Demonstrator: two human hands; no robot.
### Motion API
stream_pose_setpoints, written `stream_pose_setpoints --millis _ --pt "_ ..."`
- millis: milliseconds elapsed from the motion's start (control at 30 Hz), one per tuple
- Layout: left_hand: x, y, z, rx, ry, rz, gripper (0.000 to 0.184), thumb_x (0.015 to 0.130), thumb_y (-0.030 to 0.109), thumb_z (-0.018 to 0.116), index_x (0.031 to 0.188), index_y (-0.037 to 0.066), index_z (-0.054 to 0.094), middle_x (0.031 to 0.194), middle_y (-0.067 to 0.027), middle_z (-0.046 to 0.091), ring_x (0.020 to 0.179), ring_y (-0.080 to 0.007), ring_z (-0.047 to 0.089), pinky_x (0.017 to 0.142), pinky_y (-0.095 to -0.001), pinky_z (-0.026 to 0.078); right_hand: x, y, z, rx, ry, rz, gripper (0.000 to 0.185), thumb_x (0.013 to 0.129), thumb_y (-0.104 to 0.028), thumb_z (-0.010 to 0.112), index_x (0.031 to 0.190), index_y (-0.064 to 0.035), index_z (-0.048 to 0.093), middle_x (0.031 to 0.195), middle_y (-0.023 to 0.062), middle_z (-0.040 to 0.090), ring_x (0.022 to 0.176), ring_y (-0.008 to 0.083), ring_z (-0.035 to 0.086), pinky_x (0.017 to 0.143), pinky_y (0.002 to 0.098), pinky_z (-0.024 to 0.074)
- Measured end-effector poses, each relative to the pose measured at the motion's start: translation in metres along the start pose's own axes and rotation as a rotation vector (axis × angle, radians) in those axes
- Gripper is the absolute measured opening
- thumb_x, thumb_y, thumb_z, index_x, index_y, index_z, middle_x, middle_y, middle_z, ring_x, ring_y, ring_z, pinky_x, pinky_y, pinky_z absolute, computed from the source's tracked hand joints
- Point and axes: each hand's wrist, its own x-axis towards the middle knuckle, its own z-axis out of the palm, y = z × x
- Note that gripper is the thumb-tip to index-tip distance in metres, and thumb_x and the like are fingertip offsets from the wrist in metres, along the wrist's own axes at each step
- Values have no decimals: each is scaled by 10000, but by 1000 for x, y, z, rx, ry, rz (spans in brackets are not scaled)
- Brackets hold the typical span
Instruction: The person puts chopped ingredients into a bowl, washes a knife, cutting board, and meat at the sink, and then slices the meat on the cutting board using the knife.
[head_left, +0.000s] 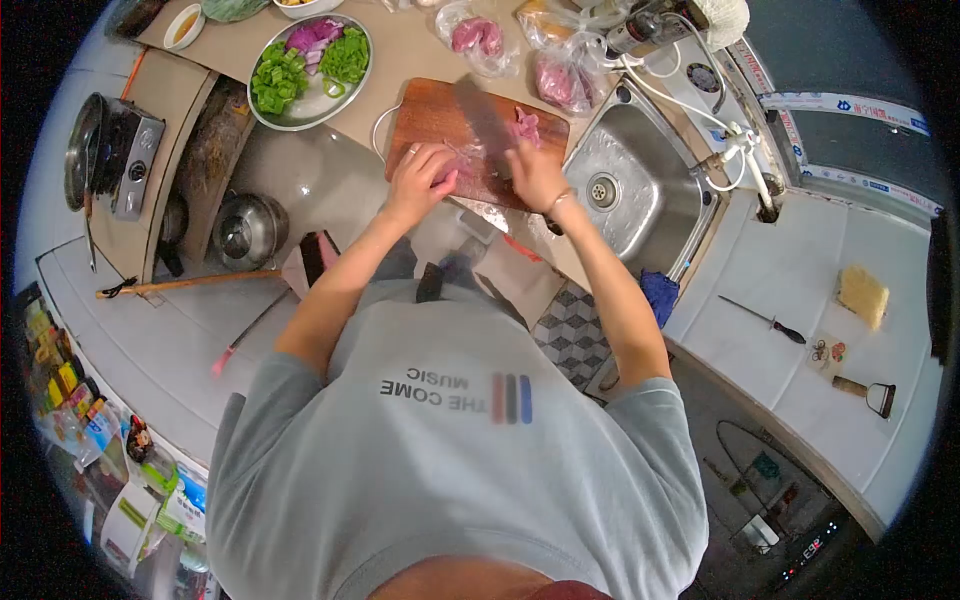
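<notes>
A wooden cutting board [415,110] lies on the counter in front of me. My right hand [538,180] is wrapped round the handle of a kitchen knife [482,115], whose broad blade slants up and left across the board. My left hand [420,182], with a ring on one finger, is at the board's left part with bent fingers at a pale pink piece of meat [464,160]. That piece is blurred and partly covered by hand and blade. More pink meat [526,126] lies right of the blade.
A metal bowl [322,112] of cut green peppers and purple onion stands left of the board. Bagged meat [562,82] sits behind it. On the right is a steel sink [640,205]; a peeler [865,393] and a sponge [862,296] lie on the side counter.
</notes>
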Motion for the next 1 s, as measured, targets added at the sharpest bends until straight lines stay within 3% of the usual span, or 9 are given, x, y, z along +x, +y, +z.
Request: stream_pose_setpoints --millis 100,200,367,433,500,600,800,933,1000 --pt "1 8 -4 91 67 -19 276 696 49 700 954 43 602 977 -84 586 914 -281 550 802 -379 469 -11 -3 -26 106 203 -61 237 906 -180 503 1039 15 487 700 293 585 677 467 589 606 554 464" --pt "-6 2 2 57 20 8 270 704 67 710 951 39 605 982 -113 586 919 -310 557 828 -409 454 -34 -18 -39 -145 -1 48 186 905 -161 518 1013 -18 467 628 243 576 606 446 584 513 520 451" --pt "-7 -3 6 95 12 26 267 691 73 719 930 33 606 975 -121 579 939 -314 547 816 -409 452 -75 -42 -41 -302 -181 68 166 899 -169 525 972 -50 437 609 211 588 588 429 598 514 525 467" --pt "-7 -4 6 110 16 25 278 679 75 723 926 31 605 975 -119 578 948 -314 544 813 -411 451 -85 -51 -45 -292 -273 36 233 860 -97 470 1079 -23 439 707 221 632 654 416 638 552 521 508" --pt "-7 -4 3 163 -78 28 319 646 80 734 932 27 602 978 -116 575 955 -318 539 814 -412 456 -87 -58 -43 -313 -287 37 229 843 -80 474 1062 -21 436 720 214 639 670 412 644 564 505 518" --pt "-5 -1 6 259 -32 28 279 593 104 713 841 60 595 943 -70 570 921 -268 548 752 -358 466 -80 -59 -32 -332 -327 51 234 825 -58 478 1051 -17 431 734 211 646 691 408 653 589 485 533" --pt "-5 -7 13 217 0 64 284 606 117 711 866 73 605 933 -61 572 922 -249 555 762 -363 474 -22 -64 -4 -243 -361 69 212 828 -65 480 1029 -11 439 744 249 639 723 419 655 640 497 533" --pt "-6 -4 8 171 -69 36 323 640 81 729 937 46 609 967 -94 589 917 -301 564 794 -388 481 10 -66 9 -262 -298 15 187 865 -125 473 1019 -20 456 740 274 627 729 448 637 654 534 512" --pt "-6 -2 10 131 3 -12 291 676 93 729 937 48 611 974 -98 595 905 -296 570 793 -383 480 11 -52 6 -165 -203 24 190 883 -155 467 1027 -31 458 736 280 622 725 457 630 648 545 503"
